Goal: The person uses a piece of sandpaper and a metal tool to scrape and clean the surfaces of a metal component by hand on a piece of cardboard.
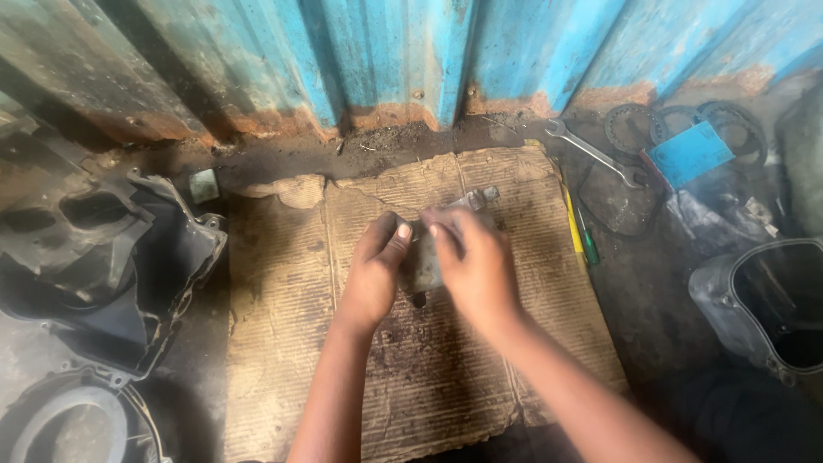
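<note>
Gripping a small grey metal part point(422, 261) between them, the left hand point(375, 273) and right hand point(474, 261) hovered above the greasy cardboard sheet point(283, 343). Oily fingers might let it slip toward the spanner point(593, 152) at two o'clock.

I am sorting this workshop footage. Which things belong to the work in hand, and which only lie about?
In hand:
left hand
right hand
small grey metal part, held by both
worn brown cardboard sheet beneath

Lying about:
silver open-ended spanner
yellow-and-green screwdriver
black plastic housing
blue flat card
</note>
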